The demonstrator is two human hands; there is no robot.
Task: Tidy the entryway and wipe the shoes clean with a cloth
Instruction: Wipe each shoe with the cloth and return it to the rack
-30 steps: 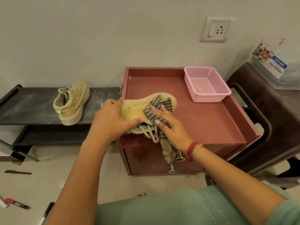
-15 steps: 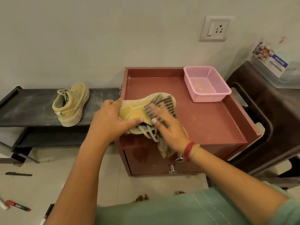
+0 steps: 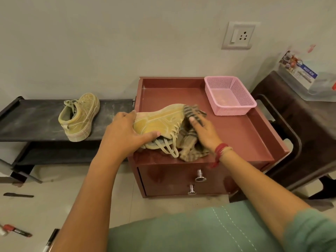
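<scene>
Shoe (image 3: 160,120), dusty yellow, crumpled striped cloth (image 3: 189,140)

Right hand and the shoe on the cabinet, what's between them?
The striped cloth: in the head view the right hand presses it against the toe end of the yellow shoe, which the left hand grips at the heel.

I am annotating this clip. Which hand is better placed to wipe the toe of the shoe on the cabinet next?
The right hand: it presses the striped cloth against the shoe near its toe, while the left hand grips the other end.
</scene>
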